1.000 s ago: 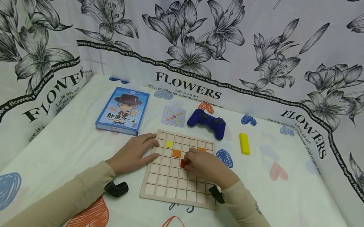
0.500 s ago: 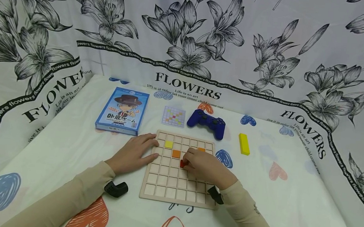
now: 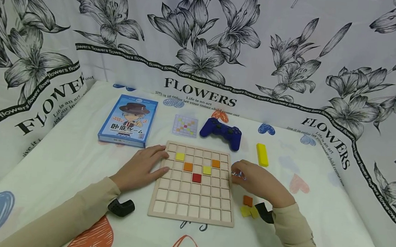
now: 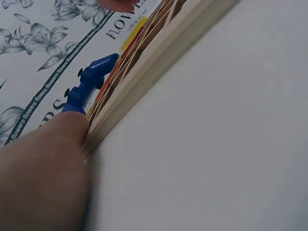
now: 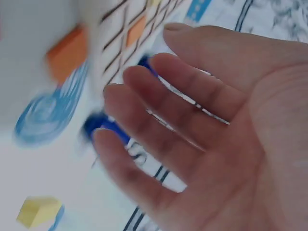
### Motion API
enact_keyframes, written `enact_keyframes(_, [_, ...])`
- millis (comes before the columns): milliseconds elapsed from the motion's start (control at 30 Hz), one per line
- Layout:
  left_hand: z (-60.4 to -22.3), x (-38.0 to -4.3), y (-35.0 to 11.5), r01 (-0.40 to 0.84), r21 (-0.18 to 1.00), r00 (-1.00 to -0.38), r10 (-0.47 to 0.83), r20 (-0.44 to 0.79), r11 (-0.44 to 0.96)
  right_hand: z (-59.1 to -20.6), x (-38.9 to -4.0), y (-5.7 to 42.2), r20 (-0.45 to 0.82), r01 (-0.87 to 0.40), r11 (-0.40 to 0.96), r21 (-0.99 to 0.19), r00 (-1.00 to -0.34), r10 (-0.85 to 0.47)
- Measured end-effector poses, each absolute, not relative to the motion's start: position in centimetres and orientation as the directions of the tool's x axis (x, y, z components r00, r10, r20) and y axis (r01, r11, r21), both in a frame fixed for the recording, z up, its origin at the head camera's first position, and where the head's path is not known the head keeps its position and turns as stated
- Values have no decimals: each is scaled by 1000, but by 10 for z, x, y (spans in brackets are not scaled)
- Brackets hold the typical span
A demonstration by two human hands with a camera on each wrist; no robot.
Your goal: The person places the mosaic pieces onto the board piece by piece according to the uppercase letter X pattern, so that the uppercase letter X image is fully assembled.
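Note:
A wooden grid board [image 3: 183, 206] lies on the cloth. In its cells sit a red tile [image 3: 196, 178], two yellow tiles [image 3: 207, 170] and two orange tiles [image 3: 188, 167]. My left hand [image 3: 139, 169] rests at the board's left edge, fingers extended and touching the rim. Just off the right edge hovers my right hand [image 3: 259, 180]; the right wrist view shows its fingers loosely bent, with nothing between them. Below that hand, a loose orange tile [image 3: 247, 201] and two loose yellow tiles [image 3: 245, 211] lie on the cloth.
Behind the board are a blue game box [image 3: 128, 120], a small pattern card [image 3: 185, 126] and a blue game controller [image 3: 221, 133]. A yellow block [image 3: 262, 155] lies beyond my right hand. A floral curtain [image 3: 203, 33] hangs at the back.
My right hand has drawn away from the red tile to beyond the board's right edge, uncovering a yellow tile and the loose tiles. The left hand stays put; the head view shifted slightly.

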State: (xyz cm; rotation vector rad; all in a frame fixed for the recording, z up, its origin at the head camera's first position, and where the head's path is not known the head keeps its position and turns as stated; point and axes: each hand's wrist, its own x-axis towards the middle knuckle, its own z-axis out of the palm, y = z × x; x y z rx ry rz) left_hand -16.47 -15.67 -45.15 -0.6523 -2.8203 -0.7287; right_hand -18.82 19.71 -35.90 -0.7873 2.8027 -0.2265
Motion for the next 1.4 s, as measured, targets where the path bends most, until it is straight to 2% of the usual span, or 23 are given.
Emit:
enact_keyframes(100, [-454, -165, -154, 455, 413, -890, 381, 251, 789, -361, -191, 217, -279, -373, 898, -234, -859, -429])
enact_keyframes(233, [-456, -165, -155, 451, 426, -892, 381, 242, 784, -366, -196, 229, -405, -261, 932, -251, -846, -346])
enact_keyframes(367, [-455, -165, -155, 447, 437, -894, 386, 226, 780, -374, -201, 230, -417, -234, 936, -263, -847, -329])
enact_keyframes(667, [-456, -158, -155, 504, 421, -863, 459, 210, 755, -388, -198, 219, -320, -282, 918, -280, -874, -366])
enact_keyframes(1133, [-452, -162, -153, 531, 373, -847, 488, 209, 761, -383, -199, 221, -279, -332, 905, -266, -872, -402])
enact_keyframes(1267, [-452, -163, -154, 535, 367, -844, 491, 213, 761, -377, -196, 218, -230, -391, 881, -265, -862, -452])
enact_keyframes(1400, [-454, -164, -154, 539, 362, -843, 492, 220, 761, -370, -190, 206, -165, -490, 829, -270, -825, -541])
